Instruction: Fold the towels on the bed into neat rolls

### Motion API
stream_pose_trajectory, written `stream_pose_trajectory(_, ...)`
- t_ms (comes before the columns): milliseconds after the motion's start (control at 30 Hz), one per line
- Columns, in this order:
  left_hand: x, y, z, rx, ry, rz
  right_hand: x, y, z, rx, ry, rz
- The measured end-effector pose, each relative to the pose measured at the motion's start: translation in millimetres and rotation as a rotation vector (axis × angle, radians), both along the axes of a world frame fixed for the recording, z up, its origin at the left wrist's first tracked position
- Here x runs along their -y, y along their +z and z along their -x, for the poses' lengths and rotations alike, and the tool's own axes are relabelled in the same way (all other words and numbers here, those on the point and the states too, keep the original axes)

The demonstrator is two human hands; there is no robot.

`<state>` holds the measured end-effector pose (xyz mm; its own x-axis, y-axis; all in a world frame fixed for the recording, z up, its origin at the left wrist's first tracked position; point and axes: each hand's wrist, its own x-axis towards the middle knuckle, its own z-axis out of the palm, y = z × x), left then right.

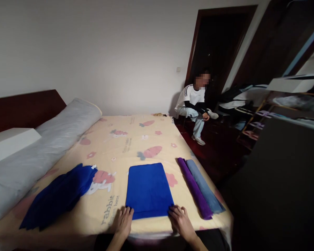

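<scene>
A folded blue cloth [149,190] lies flat as a neat rectangle on the bed, near its front edge. My left hand [125,218] has its curled fingers on the cloth's near left corner. At the near right corner, my right hand [180,218] grips the edge in the same way, its fingers bent. To the left rests a crumpled dark blue cloth [60,197] with a small white tag. Right of the folded piece, a rolled purple cloth [195,188] lies alongside a rolled grey-blue cloth [205,186].
The bed's patterned yellow sheet [131,139] spreads beneath everything. A long grey roll of bedding [54,136] and a white box [14,141] lie by the headboard [26,104]. A person [195,104] sits beyond the bed's far right corner. A shelf rack [256,118] stands at right.
</scene>
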<state>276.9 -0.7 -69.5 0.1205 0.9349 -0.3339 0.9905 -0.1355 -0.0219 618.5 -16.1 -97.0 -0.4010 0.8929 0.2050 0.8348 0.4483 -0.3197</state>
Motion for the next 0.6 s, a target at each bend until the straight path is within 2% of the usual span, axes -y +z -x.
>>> stream_pose_trajectory(100, -0.2, 1.1, 6.2, 0.016, -0.01, -0.018, -6.1, 7.5, 3.9, 0.001, -0.051, -0.03)
stream_pose_trajectory(233, 1.2, 0.6, 14.6, 0.075, -0.027, -0.043, -12.6, 4.5, 3.6, -0.016, -0.064, 0.009)
stream_pose_trajectory(367, 2.1, 5.3, 16.4, 0.099, -0.027, -0.078, -19.0, -0.2, -3.3, -0.071, -0.075, 0.079)
stream_pose_trajectory(600, 2.4, 19.9, 19.7, 0.173, 0.017, -0.122, -29.9, -4.4, -18.8, -0.307, -0.244, 0.269)
